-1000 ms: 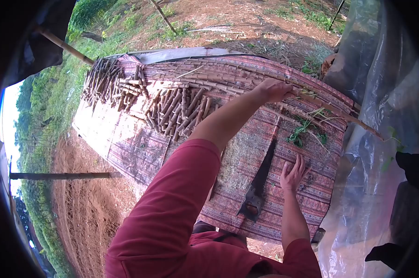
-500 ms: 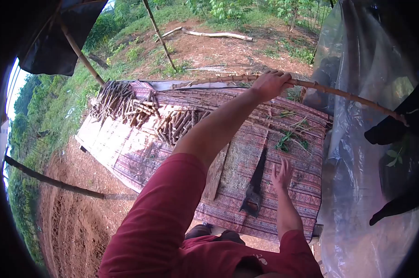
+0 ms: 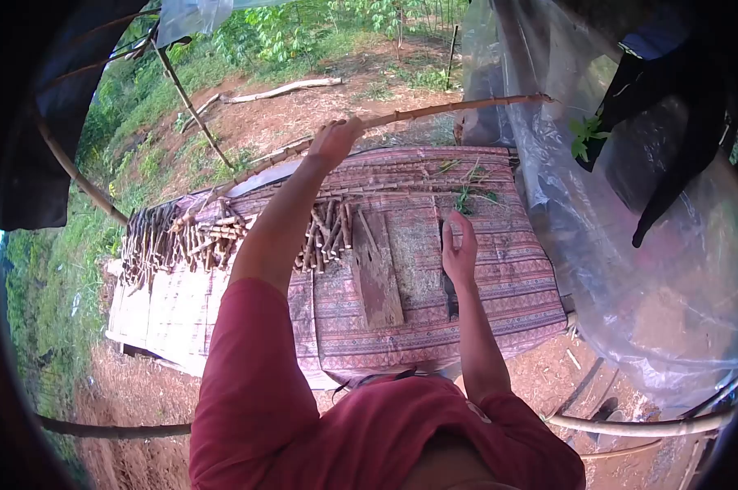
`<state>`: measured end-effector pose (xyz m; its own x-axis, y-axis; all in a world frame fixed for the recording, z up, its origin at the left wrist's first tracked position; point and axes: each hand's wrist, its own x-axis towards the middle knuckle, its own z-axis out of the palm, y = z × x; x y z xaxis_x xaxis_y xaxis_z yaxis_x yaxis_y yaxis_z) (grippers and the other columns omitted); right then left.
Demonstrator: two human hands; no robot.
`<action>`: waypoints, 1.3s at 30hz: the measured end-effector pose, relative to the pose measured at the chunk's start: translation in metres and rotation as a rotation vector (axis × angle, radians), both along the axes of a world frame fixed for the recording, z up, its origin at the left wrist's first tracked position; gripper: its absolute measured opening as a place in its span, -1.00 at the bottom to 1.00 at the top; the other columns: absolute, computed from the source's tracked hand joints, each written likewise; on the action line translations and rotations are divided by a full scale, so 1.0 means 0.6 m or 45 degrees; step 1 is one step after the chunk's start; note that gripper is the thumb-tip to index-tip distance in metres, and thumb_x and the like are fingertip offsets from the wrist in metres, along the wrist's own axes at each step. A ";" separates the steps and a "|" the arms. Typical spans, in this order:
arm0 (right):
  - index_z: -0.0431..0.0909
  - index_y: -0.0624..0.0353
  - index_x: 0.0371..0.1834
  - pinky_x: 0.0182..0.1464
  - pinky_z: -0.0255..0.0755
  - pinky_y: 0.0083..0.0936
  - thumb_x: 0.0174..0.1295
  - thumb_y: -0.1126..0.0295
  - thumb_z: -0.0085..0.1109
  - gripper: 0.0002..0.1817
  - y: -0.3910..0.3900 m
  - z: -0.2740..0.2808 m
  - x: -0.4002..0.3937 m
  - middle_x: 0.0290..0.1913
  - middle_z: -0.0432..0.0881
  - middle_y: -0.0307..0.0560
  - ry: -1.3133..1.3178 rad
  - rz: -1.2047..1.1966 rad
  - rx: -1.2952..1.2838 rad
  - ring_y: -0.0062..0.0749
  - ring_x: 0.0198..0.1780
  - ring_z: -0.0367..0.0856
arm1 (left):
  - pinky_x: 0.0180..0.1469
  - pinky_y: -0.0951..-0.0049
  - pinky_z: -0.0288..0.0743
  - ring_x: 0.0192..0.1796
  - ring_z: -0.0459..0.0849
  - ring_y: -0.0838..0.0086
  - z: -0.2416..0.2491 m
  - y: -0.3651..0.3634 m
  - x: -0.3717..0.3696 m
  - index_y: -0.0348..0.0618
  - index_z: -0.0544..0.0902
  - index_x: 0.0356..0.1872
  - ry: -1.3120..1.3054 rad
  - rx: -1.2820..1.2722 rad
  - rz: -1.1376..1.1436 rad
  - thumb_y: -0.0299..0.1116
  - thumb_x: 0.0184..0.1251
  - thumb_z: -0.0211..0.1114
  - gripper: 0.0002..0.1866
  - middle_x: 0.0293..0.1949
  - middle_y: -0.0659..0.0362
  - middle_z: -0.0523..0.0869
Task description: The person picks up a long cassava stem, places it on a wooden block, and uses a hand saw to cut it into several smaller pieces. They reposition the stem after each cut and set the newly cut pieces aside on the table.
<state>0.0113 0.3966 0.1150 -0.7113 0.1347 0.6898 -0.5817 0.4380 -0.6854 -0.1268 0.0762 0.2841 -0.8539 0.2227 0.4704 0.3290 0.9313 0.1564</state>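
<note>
My left hand (image 3: pixel 336 140) is wrapped around a long woody stem (image 3: pixel 434 111) with ringed joints, raised over the far edge of the cloth-covered table (image 3: pixel 499 261). The stem slants from lower left to upper right, and its right end reaches the plastic sheet. Near the middle of the table, my right hand (image 3: pixel 459 245) hovers with thumb and fingers apart and nothing between them. Under it lies a handsaw (image 3: pixel 452 298), largely hidden by the hand and forearm. To its left are a wooden board (image 3: pixel 379 278) and sawdust. Short cut stems (image 3: pixel 328 235) are piled beyond the board.
More cut stems (image 3: pixel 148 237) lie heaped at the table's left end. Green leaves (image 3: pixel 464 198) and thin stems lie along the back. A clear plastic sheet (image 3: pixel 532 171) hangs on the right, with dark cloth (image 3: pixel 671 163) beside it. Poles (image 3: pixel 191 102) stand at the left.
My view has turned to the right, so the table sits further left. The stem is still in my left hand, its right end now tilted up. My right hand has come over the saw.
</note>
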 end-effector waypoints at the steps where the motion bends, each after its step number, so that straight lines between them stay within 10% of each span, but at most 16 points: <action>1: 0.52 0.25 0.27 0.27 0.49 -0.28 0.48 0.31 0.23 -0.62 -0.020 0.005 0.006 0.16 0.65 0.13 -0.063 0.015 -0.124 -0.09 0.22 0.64 | 0.10 -0.07 0.56 0.05 0.73 -0.06 -0.028 -0.021 0.012 -0.01 0.51 0.08 -0.023 -0.025 -0.033 -0.11 0.61 0.09 -0.74 -0.08 -0.09 0.77; 9: 0.56 0.28 0.21 0.24 0.51 -0.31 0.49 0.15 0.24 -0.56 -0.122 -0.052 0.095 0.12 0.68 0.13 -0.409 0.111 -0.301 -0.20 0.21 0.67 | -0.05 -0.15 0.59 -0.12 0.74 -0.21 -0.032 -0.085 0.117 -0.02 0.52 0.18 -0.306 0.034 -0.007 0.04 0.63 0.03 -0.60 -0.19 -0.19 0.79; 19: 0.17 0.24 0.58 0.48 0.30 0.07 0.25 -0.32 0.32 0.06 -0.339 -0.021 0.155 0.51 0.29 0.30 -0.625 0.522 0.502 0.11 0.54 0.29 | -0.07 -0.14 0.53 -0.05 0.67 -0.35 0.195 -0.177 0.052 -0.25 0.61 -0.01 0.457 0.724 0.142 0.03 0.61 0.05 -0.53 -0.22 -0.33 0.73; 21: 0.09 0.25 0.60 0.50 0.24 0.13 0.20 -0.38 0.31 0.15 -0.364 -0.008 0.151 0.57 0.18 0.27 -0.628 0.494 0.614 0.14 0.59 0.19 | 0.01 -0.05 0.53 0.03 0.67 -0.27 0.248 -0.210 0.045 -0.30 0.59 0.04 0.480 0.794 0.284 0.03 0.65 -0.03 -0.49 -0.06 -0.30 0.73; 23: 0.07 0.20 0.61 0.52 0.18 0.15 0.21 -0.37 0.31 0.14 -0.367 0.003 0.143 0.56 0.17 0.23 -0.665 0.294 0.733 0.14 0.58 0.17 | -0.23 0.04 0.46 -0.30 0.67 0.06 0.254 -0.273 0.000 -0.31 0.62 0.10 0.598 1.163 0.241 0.12 0.65 0.00 -0.41 -0.37 -0.13 0.69; 24: 0.06 0.17 0.62 0.53 0.15 0.15 0.22 -0.36 0.31 0.13 -0.374 0.003 0.137 0.55 0.16 0.21 -0.676 0.203 0.795 0.14 0.58 0.16 | -0.05 0.02 0.46 -0.09 0.66 -0.04 0.252 -0.293 0.002 -0.27 0.59 0.18 0.638 1.244 0.286 0.09 0.66 -0.04 -0.42 -0.18 -0.17 0.71; 27: 0.11 0.09 0.59 0.45 -0.04 0.62 0.32 -0.26 0.23 -0.04 -0.337 -0.044 0.121 0.53 0.15 0.24 -0.531 -0.122 0.833 0.20 0.59 0.09 | -0.08 0.04 0.52 -0.06 0.70 -0.09 0.189 -0.379 0.015 -0.25 0.60 0.15 0.709 1.447 0.500 0.10 0.66 -0.10 -0.42 -0.13 -0.18 0.74; 31: 0.19 0.23 0.49 0.41 0.08 0.46 0.31 -0.05 0.34 -0.14 -0.272 -0.055 0.137 0.44 0.19 0.31 -0.216 -0.454 0.604 0.24 0.51 0.13 | -0.53 0.22 0.57 -0.44 0.72 0.09 -0.001 -0.488 0.046 -0.38 0.52 0.15 0.868 1.750 0.646 0.14 0.66 -0.13 -0.35 -0.34 -0.06 0.70; 33: 0.24 0.28 0.43 0.36 0.18 0.35 0.31 -0.02 0.34 -0.19 -0.248 -0.074 0.145 0.40 0.22 0.32 -0.150 -0.509 0.373 0.22 0.46 0.17 | 0.04 0.00 0.59 0.10 0.62 -0.09 -0.020 -0.438 0.178 -0.54 0.32 0.35 0.442 2.102 0.823 0.05 0.72 -0.22 -0.31 0.19 -0.29 0.56; 34: 0.33 0.34 0.31 0.27 0.30 0.13 0.32 -0.11 0.34 -0.21 -0.242 -0.083 0.151 0.34 0.29 0.25 -0.208 -0.658 0.378 0.06 0.34 0.33 | 0.02 -0.05 0.64 0.07 0.64 -0.06 -0.070 -0.449 0.189 -0.57 0.28 0.36 0.592 2.294 0.825 0.08 0.71 -0.21 -0.28 0.22 -0.30 0.54; 36: 0.35 0.32 0.28 0.23 0.37 0.05 0.32 -0.26 0.26 -0.17 -0.231 -0.132 0.141 0.29 0.36 0.19 -0.844 -0.511 -0.097 -0.06 0.29 0.40 | -0.09 0.04 0.71 -0.05 0.67 0.03 -0.215 -0.533 0.185 -0.28 0.23 0.49 0.568 2.486 0.934 0.14 0.69 -0.21 -0.31 0.25 -0.17 0.55; 38: 0.28 0.29 0.39 0.24 0.42 -0.04 0.33 -0.40 0.14 -0.05 -0.216 -0.139 0.128 0.30 0.41 0.16 -1.330 -0.136 -0.643 -0.14 0.29 0.46 | -0.23 0.09 0.79 -0.04 0.76 0.13 -0.238 -0.492 0.264 -0.26 0.30 0.40 0.458 2.662 0.957 -0.46 0.56 -0.05 -0.56 0.12 -0.04 0.61; 39: 0.20 0.27 0.51 0.27 0.45 -0.09 0.33 -0.46 0.06 0.04 -0.212 -0.128 0.128 0.35 0.43 0.15 -1.548 0.095 -0.915 -0.17 0.32 0.48 | -0.15 0.07 0.75 -0.04 0.72 0.15 -0.288 -0.501 0.268 -0.27 0.31 0.41 0.460 2.722 0.910 -0.30 0.59 -0.12 -0.53 0.14 -0.03 0.60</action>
<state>0.0881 0.2695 0.0384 -0.8246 0.1254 -0.5516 0.5187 -0.2214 -0.8258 0.0340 -0.2243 0.1115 -0.3941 -0.8427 -0.3669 0.3642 -0.5097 0.7795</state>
